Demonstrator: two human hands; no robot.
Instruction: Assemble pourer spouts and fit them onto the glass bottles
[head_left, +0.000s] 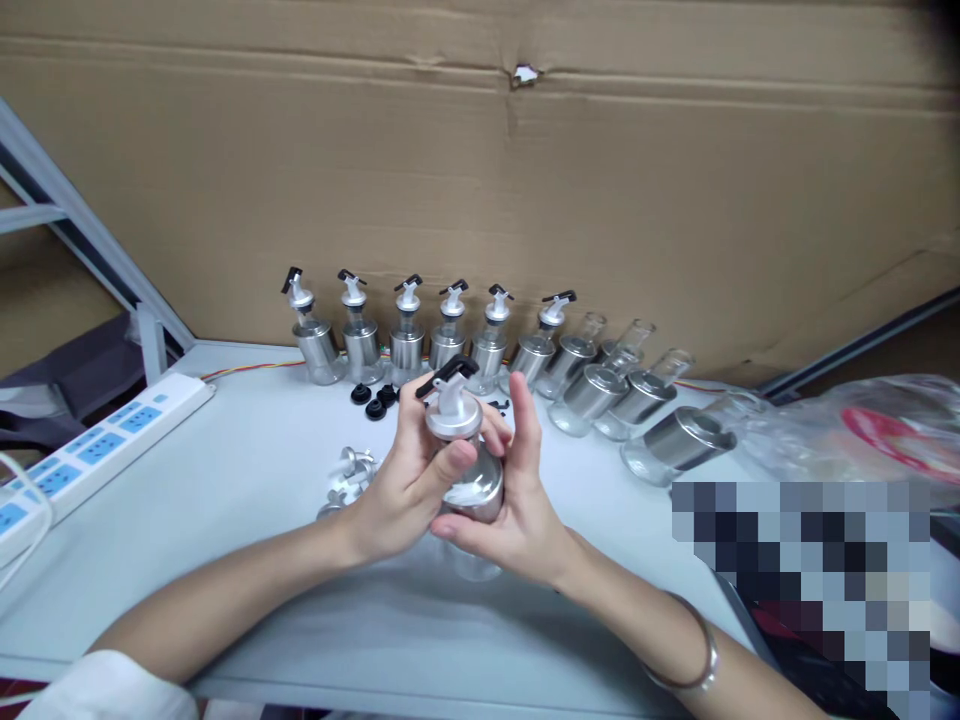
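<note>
Both my hands are around one glass oil bottle (474,490) with a steel sleeve, held upright above the front middle of the table. A silver pourer cap (454,414) with a black flip lever sits on its neck. My left hand (409,480) grips the neck just under the cap, thumb in front. My right hand (517,500) wraps the steel sleeve from the right, its index finger raised. Left of my left hand lie several silver pourer parts (352,470). Black stoppers (375,400) lie behind them, partly hidden by my hand.
Along the back stands a row of capped bottles (361,345). Several uncapped bottles (592,390) stand to their right, near a clear plastic bag (840,420). A white power strip (105,450) lies at the left. A cardboard sheet (480,180) closes off the back.
</note>
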